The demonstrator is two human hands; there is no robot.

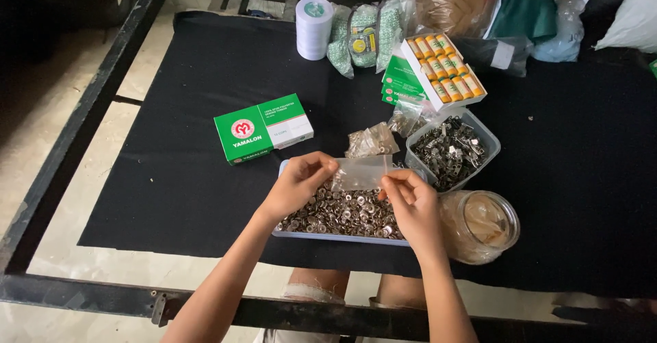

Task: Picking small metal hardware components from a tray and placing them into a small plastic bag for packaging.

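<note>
Small clear bag (361, 173) is lying lengthwise left to right above the tray (301, 232) of metal rings. Left hand (295, 184) and right hand (410, 203) are pinching its ends, wrists angled inward; opening apparently facing up.

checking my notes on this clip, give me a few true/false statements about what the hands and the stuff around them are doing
1. Both hands hold a small clear plastic bag between them. True: the left hand pinches one end and the right hand the other.
2. The bag is held over a tray of small metal rings. True.
3. The glass jar stands to the left of the tray. False: it lies to the right, beside the right hand.
4. The green and white box is open. False: it lies closed on the black cloth.
5. The white tape roll stands at the far side. True.
</note>
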